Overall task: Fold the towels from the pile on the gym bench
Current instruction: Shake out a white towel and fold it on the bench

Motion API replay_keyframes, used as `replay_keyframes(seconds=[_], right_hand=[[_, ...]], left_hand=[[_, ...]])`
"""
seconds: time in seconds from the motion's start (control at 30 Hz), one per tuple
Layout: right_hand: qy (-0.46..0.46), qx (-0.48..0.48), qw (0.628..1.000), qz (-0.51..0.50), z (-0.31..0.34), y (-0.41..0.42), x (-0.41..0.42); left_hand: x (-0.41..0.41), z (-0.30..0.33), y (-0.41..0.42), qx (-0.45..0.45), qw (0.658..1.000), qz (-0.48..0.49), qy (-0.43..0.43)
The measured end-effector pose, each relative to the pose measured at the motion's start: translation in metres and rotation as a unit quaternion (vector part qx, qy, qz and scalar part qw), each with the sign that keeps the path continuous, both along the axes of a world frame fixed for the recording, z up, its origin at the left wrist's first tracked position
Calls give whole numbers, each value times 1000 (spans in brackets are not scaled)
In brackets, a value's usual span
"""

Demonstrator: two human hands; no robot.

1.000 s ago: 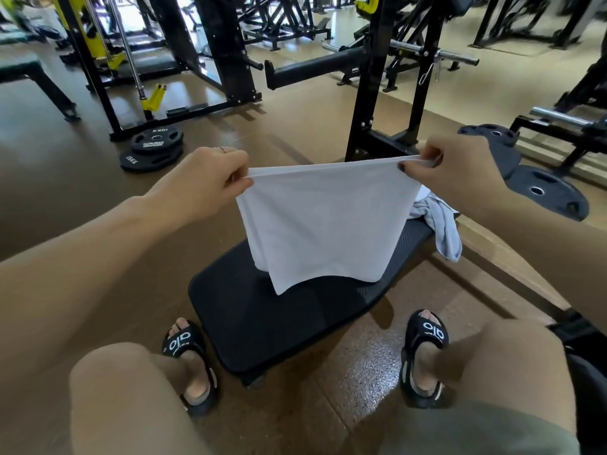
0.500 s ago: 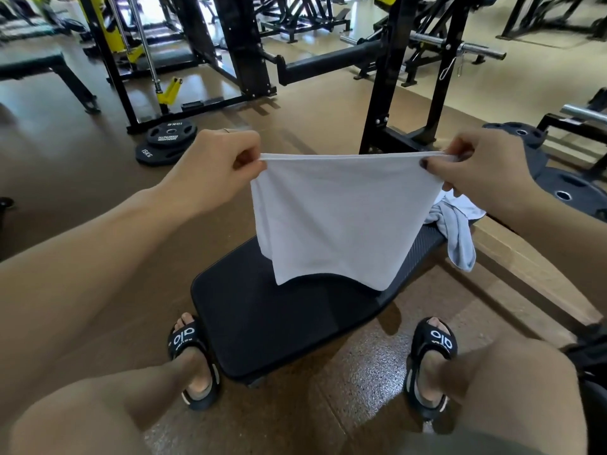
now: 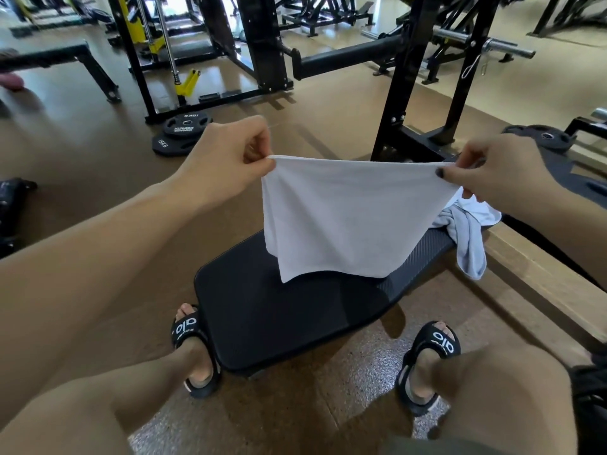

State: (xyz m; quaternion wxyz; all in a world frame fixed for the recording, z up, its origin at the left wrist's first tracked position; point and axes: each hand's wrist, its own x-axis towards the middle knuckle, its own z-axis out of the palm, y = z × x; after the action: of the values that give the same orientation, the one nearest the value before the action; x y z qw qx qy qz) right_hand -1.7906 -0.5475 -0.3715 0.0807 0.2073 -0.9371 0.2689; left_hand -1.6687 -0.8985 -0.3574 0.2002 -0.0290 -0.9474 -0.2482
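Note:
A white towel hangs in the air above the black gym bench, doubled over, its lower edge just above the pad. My left hand pinches its top left corner. My right hand pinches the top right corner, and the top edge is stretched taut between them. Behind the held towel, a crumpled pile of pale towels lies on the far right part of the bench, with one end drooping over the bench side.
My sandalled feet stand on the brown floor either side of the bench's near end. A black rack stands behind the bench. Weight plates lie on the floor at the left, and more plates at the right.
Both hands have kept their pinch and pulled the towel's top edge a little wider and tauter. The towel's lower edge hangs slightly higher over the bench.

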Motion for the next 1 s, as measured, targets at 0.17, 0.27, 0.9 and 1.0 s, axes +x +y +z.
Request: replay_keyframes(seconds=[0.17, 0.27, 0.9, 1.0], right_hand=[[39, 129, 991, 26, 2, -37, 22], [-109, -113, 974, 165, 13, -83, 65], [-129, -193, 956, 181, 21, -129, 84], [-122, -173, 960, 181, 27, -127, 80]], left_hand=[[0, 9, 25, 34, 999, -36, 15], [1, 18, 43, 51, 995, -80, 10], [25, -12, 42, 132, 987, -92, -14], [23, -10, 42, 135, 986, -100, -7]])
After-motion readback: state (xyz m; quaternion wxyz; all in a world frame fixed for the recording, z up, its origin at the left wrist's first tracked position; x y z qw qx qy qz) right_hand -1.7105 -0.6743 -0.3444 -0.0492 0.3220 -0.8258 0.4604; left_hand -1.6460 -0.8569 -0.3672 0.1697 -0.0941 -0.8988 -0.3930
